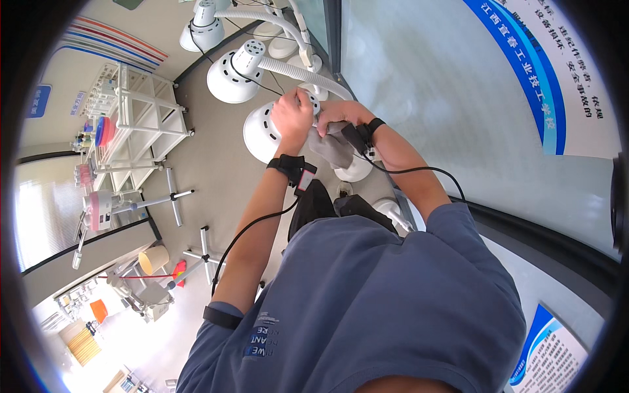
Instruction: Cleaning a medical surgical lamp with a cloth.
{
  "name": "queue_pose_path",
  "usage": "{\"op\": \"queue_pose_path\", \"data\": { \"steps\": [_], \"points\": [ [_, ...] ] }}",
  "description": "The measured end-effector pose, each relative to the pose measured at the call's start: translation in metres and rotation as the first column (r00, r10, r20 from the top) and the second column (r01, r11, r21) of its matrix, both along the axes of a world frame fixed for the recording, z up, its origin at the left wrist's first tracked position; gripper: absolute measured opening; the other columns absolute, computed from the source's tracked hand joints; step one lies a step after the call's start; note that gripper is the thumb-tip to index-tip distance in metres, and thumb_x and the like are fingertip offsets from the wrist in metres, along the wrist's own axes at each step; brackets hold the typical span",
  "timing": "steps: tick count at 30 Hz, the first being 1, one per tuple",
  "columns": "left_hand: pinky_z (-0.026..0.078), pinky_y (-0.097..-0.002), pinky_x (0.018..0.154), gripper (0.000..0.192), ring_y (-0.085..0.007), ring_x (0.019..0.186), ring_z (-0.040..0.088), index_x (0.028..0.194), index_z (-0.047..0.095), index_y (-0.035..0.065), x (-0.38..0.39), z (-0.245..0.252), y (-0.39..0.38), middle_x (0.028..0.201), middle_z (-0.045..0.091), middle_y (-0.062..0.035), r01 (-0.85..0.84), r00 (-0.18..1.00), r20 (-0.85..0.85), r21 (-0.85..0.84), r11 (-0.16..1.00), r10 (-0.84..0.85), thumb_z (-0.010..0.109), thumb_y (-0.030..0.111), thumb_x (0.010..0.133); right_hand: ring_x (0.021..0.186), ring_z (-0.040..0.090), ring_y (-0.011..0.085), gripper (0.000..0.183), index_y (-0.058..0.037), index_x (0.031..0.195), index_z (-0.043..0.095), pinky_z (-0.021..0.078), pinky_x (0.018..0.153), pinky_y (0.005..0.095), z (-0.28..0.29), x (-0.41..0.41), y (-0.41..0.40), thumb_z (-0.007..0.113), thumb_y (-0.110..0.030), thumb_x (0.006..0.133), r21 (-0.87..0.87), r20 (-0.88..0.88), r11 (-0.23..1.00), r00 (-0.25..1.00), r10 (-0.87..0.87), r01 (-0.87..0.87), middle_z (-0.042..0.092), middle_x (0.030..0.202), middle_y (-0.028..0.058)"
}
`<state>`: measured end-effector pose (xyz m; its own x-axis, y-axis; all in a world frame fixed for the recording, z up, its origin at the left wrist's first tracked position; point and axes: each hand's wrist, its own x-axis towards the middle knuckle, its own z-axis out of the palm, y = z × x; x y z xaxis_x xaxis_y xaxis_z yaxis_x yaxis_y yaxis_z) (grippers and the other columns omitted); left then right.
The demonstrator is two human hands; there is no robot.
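My left hand (293,118) is closed around the narrow top of a white floor lamp's head; the shade (262,131), with its dark vent slots, shows to the left of it. Just right of that, my right hand (340,114) grips a grey cloth (334,150) that hangs down beside the lamp. The cloth and fingers hide where the lamp head joins its arm. Both wrists wear black straps with small boxes and cables.
Two more white gooseneck lamps (236,73) (202,32) stand farther ahead, with round bases (354,169) on the floor. A frosted glass partition (417,98) rises close on the right. White trolleys (147,113) and a wheeled stand (172,196) are on the left.
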<state>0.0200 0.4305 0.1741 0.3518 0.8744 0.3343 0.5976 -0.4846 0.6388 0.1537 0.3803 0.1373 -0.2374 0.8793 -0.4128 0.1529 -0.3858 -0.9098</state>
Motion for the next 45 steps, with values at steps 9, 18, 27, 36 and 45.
{"op": "queue_pose_path", "data": {
  "steps": [9, 18, 27, 36, 45],
  "points": [
    [0.048, -0.0462, 0.059, 0.024, -0.0386, 0.063, 0.060, 0.073, 0.067, 0.0092, -0.002, -0.003, 0.000, 0.066, 0.062, -0.0159, -0.014, 0.998, 0.053, -0.007, 1.000, 0.015, 0.048, 0.023, 0.080, 0.075, 0.062, 0.0368, 0.028, -0.0004, 0.081, 0.064, 0.0501, 0.063, 0.0406, -0.004, -0.044, -0.027, 0.069, -0.020, 0.061, 0.433, 0.504, 0.888, 0.774, -0.383, 0.157, 0.064, 0.076, 0.0199],
    [0.047, -0.0447, 0.057, 0.022, -0.0365, 0.062, 0.060, 0.071, 0.065, 0.0095, -0.009, -0.003, -0.006, 0.066, 0.063, -0.0139, -0.007, 0.997, 0.083, 0.007, 1.000, 0.006, 0.049, 0.022, 0.080, 0.076, 0.061, 0.0357, 0.035, -0.0065, 0.093, 0.058, 0.0500, 0.065, 0.0410, -0.039, -0.040, -0.062, 0.073, -0.018, 0.064, 0.740, 0.290, 0.594, 0.649, -0.704, 0.314, 0.063, 0.080, 0.0142],
    [0.047, -0.0437, 0.060, 0.027, -0.0378, 0.063, 0.059, 0.079, 0.069, 0.0088, -0.008, 0.006, -0.006, 0.066, 0.061, -0.0172, 0.012, 0.999, 0.038, -0.050, 0.999, -0.010, 0.046, 0.022, 0.083, 0.107, 0.053, 0.0338, 0.075, -0.0024, 0.125, 0.039, 0.0423, 0.091, 0.0387, -0.086, 0.024, -0.135, 0.077, -0.014, 0.061, 0.657, 0.339, 0.744, 0.832, -0.438, 0.125, 0.052, 0.117, 0.0190],
    [0.046, -0.0447, 0.055, 0.023, -0.0363, 0.058, 0.059, 0.065, 0.060, 0.0060, -0.003, -0.001, -0.004, 0.063, 0.060, -0.0148, -0.059, 0.997, 0.060, 0.054, 0.997, 0.056, 0.049, 0.021, 0.080, 0.086, 0.061, 0.0380, 0.045, 0.0017, 0.099, 0.059, 0.0491, 0.075, 0.0397, -0.074, 0.030, -0.122, 0.076, -0.017, 0.062, 0.473, 0.454, 0.865, 0.796, -0.401, 0.165, 0.063, 0.092, 0.0218],
    [0.046, -0.0443, 0.054, 0.023, -0.0359, 0.057, 0.058, 0.065, 0.060, 0.0056, 0.006, 0.006, -0.013, 0.061, 0.060, -0.0151, -0.061, 0.998, 0.041, 0.102, 0.993, 0.057, 0.049, 0.019, 0.080, 0.079, 0.061, 0.0387, 0.041, 0.0005, 0.095, 0.061, 0.0489, 0.069, 0.0421, -0.028, -0.020, -0.079, 0.076, -0.021, 0.063, 0.672, 0.333, 0.689, 0.722, -0.607, 0.270, 0.063, 0.088, 0.0190]
  ]
}}
